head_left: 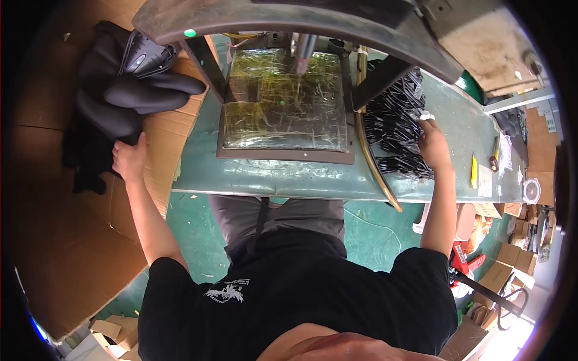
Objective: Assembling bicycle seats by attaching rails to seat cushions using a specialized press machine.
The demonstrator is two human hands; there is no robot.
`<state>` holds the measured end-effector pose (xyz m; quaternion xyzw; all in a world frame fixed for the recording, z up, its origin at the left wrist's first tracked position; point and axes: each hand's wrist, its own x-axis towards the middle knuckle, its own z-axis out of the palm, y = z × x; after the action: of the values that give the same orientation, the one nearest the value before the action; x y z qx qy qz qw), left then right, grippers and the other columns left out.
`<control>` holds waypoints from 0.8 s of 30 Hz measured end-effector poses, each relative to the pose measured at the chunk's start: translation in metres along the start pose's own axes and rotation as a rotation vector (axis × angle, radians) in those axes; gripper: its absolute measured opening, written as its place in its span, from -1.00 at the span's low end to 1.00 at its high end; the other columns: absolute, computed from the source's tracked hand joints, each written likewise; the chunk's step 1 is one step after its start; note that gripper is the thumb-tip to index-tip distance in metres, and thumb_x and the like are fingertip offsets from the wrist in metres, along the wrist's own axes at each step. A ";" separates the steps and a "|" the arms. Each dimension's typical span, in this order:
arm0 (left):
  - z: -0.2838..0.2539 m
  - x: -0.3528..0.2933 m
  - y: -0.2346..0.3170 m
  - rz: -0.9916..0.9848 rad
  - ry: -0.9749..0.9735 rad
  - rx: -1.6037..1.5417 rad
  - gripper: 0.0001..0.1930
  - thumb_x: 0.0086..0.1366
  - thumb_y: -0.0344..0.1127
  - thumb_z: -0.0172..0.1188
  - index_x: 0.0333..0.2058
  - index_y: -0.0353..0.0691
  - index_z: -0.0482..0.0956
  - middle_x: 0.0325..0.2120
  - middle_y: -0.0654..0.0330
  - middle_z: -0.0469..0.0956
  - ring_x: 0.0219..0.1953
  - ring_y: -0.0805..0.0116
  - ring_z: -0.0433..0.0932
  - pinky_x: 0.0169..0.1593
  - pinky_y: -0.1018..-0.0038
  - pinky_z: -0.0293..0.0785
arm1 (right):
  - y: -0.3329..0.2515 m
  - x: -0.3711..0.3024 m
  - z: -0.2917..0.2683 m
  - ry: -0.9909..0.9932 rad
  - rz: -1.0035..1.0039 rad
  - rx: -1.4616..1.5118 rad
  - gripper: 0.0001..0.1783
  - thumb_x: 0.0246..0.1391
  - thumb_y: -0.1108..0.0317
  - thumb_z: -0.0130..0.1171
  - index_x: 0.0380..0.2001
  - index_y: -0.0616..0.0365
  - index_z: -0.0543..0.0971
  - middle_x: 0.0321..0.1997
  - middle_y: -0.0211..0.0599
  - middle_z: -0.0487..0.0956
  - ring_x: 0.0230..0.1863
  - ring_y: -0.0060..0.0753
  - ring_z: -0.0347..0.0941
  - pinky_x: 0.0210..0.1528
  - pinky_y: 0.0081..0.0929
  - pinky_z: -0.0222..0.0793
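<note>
Left hand [129, 157]: 1, bare, at the lower end of a heap of black padded pieces [129, 108]; fingers bent against the nearest piece, thumb pointing up. Whether it clasps that piece or merely rests on it is not discernible.

Black padded pieces: several, rounded and matt, piled on brown cardboard [120, 240] at the person's left; 1 ribbed, glossier black part [149, 55] lies at the top of the heap.

Right hand [435, 147]: 1, bare, over the right edge of a pile of black strips [394, 123]; fingers curled, with a small white piece [426, 115] at the fingertips. Whether that piece is pinched is too small to tell.

Black strips: many, thin and shiny, heaped on the green table [271, 177], right of a curved brass-coloured tube [374, 169].

Press: 1, dark frame [271, 21] over the table, its metal rod [305, 54] above a flat plate [289, 123] covered in clear, partly yellowed film. Both hands are well apart from the plate.

Right end of table: 1 yellow-handled tool [474, 171], near the edge.
</note>
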<state>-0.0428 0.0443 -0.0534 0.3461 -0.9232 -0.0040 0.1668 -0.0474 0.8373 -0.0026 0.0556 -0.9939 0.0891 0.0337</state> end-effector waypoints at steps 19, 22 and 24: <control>-0.007 0.010 0.028 0.132 0.342 -0.155 -0.02 0.13 -0.27 0.43 0.50 -0.16 0.13 0.44 -0.24 0.17 0.37 -0.24 0.34 0.29 0.11 0.53 | -0.056 -0.011 -0.034 -0.098 0.115 0.264 -0.74 0.22 0.50 0.15 -0.04 0.31 0.61 -0.48 -0.04 0.58 -0.47 -0.20 0.50 -0.30 -0.28 0.45; -0.020 0.022 -0.034 0.159 0.478 -0.624 -0.24 0.17 -0.34 0.34 0.38 -0.21 0.38 0.28 -0.16 0.44 0.25 -0.01 0.50 0.19 0.26 0.57 | -0.038 -0.029 -0.043 0.050 -0.012 0.275 -0.79 0.33 0.42 0.17 -0.08 0.31 0.66 -0.54 -0.21 0.53 -0.52 -0.45 0.41 -0.40 -0.37 0.36; -0.059 -0.003 -0.024 -0.158 0.240 -1.235 -0.37 0.21 -0.48 0.22 0.31 -0.23 0.47 0.04 0.13 0.60 -0.01 0.31 0.59 0.03 0.37 0.57 | -0.027 -0.060 -0.086 0.051 0.258 0.360 -0.79 0.37 0.43 0.15 -0.05 0.30 0.67 -0.58 -0.40 0.43 -0.53 -0.64 0.33 -0.46 -0.49 0.27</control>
<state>-0.0067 0.0345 -0.0019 0.2512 -0.6971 -0.5095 0.4375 0.0198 0.8330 0.0821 -0.0692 -0.9597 0.2698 0.0368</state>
